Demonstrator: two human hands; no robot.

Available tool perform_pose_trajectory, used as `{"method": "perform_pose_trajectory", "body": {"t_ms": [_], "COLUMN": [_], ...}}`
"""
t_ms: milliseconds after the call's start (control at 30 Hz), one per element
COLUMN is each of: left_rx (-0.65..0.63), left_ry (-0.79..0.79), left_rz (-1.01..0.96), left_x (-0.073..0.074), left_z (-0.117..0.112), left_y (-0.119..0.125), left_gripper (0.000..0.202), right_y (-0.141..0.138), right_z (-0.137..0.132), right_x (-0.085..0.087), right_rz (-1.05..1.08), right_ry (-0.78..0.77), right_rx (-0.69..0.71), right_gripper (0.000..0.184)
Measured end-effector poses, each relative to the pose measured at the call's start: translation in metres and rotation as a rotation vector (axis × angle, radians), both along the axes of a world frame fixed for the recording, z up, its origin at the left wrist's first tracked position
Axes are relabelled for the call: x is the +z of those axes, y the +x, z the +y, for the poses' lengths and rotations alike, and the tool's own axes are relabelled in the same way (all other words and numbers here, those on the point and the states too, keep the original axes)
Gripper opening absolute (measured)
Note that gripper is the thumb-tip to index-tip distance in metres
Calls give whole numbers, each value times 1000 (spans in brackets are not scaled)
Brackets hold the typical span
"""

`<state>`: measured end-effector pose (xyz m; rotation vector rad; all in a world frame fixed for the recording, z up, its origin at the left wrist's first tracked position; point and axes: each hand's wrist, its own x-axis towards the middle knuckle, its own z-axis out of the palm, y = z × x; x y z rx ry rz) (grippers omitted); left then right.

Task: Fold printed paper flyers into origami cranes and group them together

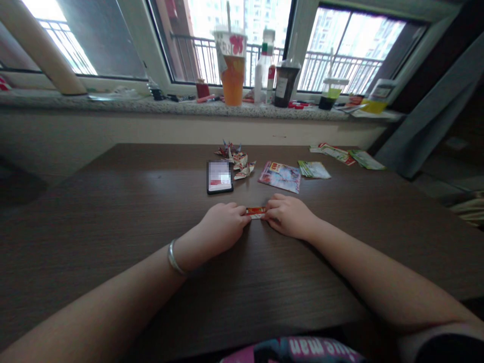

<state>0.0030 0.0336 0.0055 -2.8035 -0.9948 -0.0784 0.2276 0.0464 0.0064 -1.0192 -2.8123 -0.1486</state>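
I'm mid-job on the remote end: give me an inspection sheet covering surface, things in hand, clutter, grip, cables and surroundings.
Surface: brown wood-grain table.
Things in hand: red-and-white strip, bridging the gap between the hands.
Clutter: phone with screen lit, folded paper pieces beside it, colourful packet, green-and-white papers, more papers farther right.
Grip: left hand and right hand each pinch one end of the strip.
Cables: nothing seen.
Surroundings: windowsill with orange drink, dark cup and smaller items, some too unclear to identify; grey curtain at right.
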Motion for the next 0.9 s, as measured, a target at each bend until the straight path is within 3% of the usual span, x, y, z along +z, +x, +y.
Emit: {"method": "perform_pose_trajectory", "body": {"t_ms": [333, 533, 700, 900], "left_rx": [26, 15, -6, -33], "left_ry": [0, -85, -193, -152], "left_rz": [-10, -47, -101, -185], "left_x": [-1, 3, 10, 2], "left_z": [-1, 1, 6, 12], "left_y": [1, -2, -9, -7], "left_gripper": [26, 27, 27, 28], "right_y": [-5, 1, 13, 11], "right_z": [-6, 6, 23, 21], "right_x": [4, -6, -21, -25], "right_rz": [-34, 136, 326, 349], "right_ry": [-31, -100, -291, -185], "right_rx": [-75, -102, -26, 78], "right_gripper": [24, 16, 10, 11]}}
